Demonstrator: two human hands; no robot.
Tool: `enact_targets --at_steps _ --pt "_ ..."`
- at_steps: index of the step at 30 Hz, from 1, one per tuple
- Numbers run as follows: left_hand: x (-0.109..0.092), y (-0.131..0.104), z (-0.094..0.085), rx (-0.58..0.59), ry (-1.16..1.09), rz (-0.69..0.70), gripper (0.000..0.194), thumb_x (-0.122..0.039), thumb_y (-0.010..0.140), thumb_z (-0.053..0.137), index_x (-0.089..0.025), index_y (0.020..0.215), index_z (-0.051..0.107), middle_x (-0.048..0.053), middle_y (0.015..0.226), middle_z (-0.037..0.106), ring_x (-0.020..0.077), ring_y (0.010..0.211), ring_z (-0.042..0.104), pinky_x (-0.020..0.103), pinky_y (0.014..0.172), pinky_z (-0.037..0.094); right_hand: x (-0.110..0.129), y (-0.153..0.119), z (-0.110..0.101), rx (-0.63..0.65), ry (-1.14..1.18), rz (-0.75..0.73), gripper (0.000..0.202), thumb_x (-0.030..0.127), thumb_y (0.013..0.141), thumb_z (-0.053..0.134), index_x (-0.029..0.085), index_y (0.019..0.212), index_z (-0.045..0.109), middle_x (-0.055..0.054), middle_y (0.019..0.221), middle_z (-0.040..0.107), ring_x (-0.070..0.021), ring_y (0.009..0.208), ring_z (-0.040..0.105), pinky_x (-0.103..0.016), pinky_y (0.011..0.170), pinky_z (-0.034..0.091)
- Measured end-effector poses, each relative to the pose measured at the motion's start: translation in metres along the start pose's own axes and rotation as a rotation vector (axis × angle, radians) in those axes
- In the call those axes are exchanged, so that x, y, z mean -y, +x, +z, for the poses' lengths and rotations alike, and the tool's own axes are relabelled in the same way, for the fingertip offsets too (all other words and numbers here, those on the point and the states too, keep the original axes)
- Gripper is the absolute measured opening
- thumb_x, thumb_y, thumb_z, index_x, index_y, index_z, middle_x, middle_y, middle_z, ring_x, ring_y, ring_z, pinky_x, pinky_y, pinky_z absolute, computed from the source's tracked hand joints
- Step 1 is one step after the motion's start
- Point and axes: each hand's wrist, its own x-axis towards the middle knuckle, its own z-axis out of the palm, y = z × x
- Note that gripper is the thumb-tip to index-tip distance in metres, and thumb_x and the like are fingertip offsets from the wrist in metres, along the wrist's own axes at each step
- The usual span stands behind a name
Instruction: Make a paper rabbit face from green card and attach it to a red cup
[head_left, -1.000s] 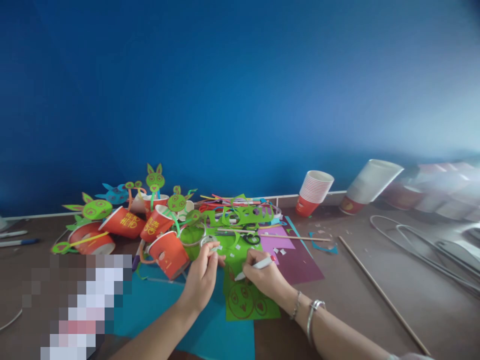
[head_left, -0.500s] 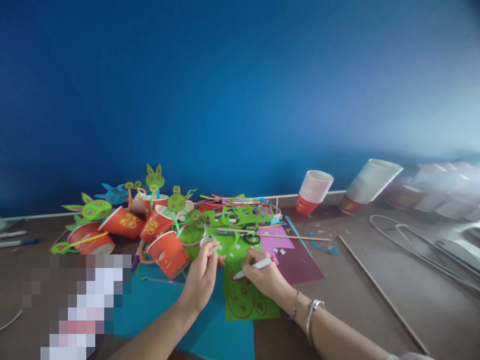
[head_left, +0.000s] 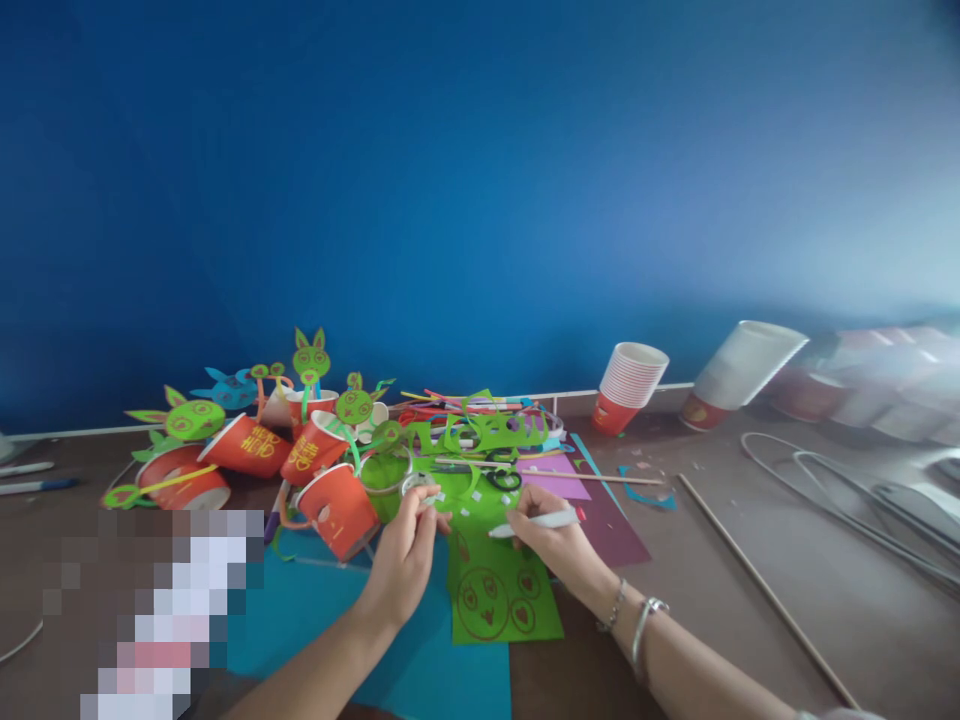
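My right hand [head_left: 551,535] is closed around a white marker [head_left: 555,519] with a red end, its tip just over green paper [head_left: 501,520]. That sheet bears a drawn face [head_left: 482,603], two small circles beside it with heart shapes inside, and an ear-like shape above. My left hand [head_left: 411,540] is near the sheet's left edge, thumb and fingers brought close together; whatever they may hold is too small to make out. Beneath the green sheet lies blue paper [head_left: 315,610].
Red paper cups [head_left: 337,510] with green animal cutouts crowd the left. Black-handled scissors [head_left: 504,478] and paper scraps lie beyond my hands. Stacked cups [head_left: 630,388] stand at the wall; a long stick [head_left: 757,580] and a cable [head_left: 825,478] are on the right.
My right hand has shifted right and slightly up with the marker, uncovering more of the drawn circles. My left hand has hardly moved.
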Motion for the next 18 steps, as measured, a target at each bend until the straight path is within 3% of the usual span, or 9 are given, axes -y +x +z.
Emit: enact_targets --at_steps 8,18 --pt "-0.0007 0.0006 0.0 -0.013 0.006 0.009 0.038 -0.046 0.089 0.036 -0.018 0.112 0.05 0.006 0.078 0.066 0.0253 0.095 0.064 0.038 0.084 0.047 -0.0021 0.0012 0.0023 0.057 -0.158 -0.021 0.019 0.021 0.069 0.053 0.021 0.054 0.041 0.006 0.042 0.051 -0.0084 0.041 0.041 -0.02 0.042 0.031" --pt "-0.0036 0.0007 -0.0003 -0.033 0.014 0.004 0.038 -0.046 0.088 0.038 -0.018 0.11 0.052 0.007 0.079 0.068 0.0255 0.09 0.065 0.038 0.082 0.047 -0.0032 0.0011 0.0026 0.062 -0.176 -0.026 0.019 0.018 0.067 0.052 0.021 0.052 0.041 0.005 0.041 0.052 -0.0083 0.039 0.042 -0.019 0.04 0.031"
